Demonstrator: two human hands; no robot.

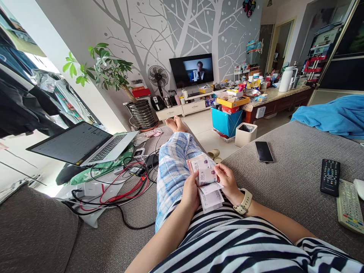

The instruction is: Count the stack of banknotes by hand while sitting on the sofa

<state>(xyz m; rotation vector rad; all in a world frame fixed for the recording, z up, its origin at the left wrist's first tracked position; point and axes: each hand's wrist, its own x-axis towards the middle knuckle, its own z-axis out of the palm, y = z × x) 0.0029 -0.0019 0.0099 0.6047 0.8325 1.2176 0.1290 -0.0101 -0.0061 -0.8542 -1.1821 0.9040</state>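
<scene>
Your striped shirt (227, 242) fills the bottom edge. Just above it, over your lap, both hands hold a fanned stack of paper slips (209, 182). Left hand (191, 191): fingers curled under the stack, thumb pressed on top. Right hand (229, 182): fingertips pinching the stack's right edge. Phone (264, 151) and remote (330, 176) lie on the sofa (295, 167) to your right, well apart.

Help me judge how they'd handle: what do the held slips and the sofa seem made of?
The slips: thin matte paper, probably; printed, fanned and bending between the left hand and right hand. The sofa: grey woven fabric, by its fine speckled texture.
</scene>
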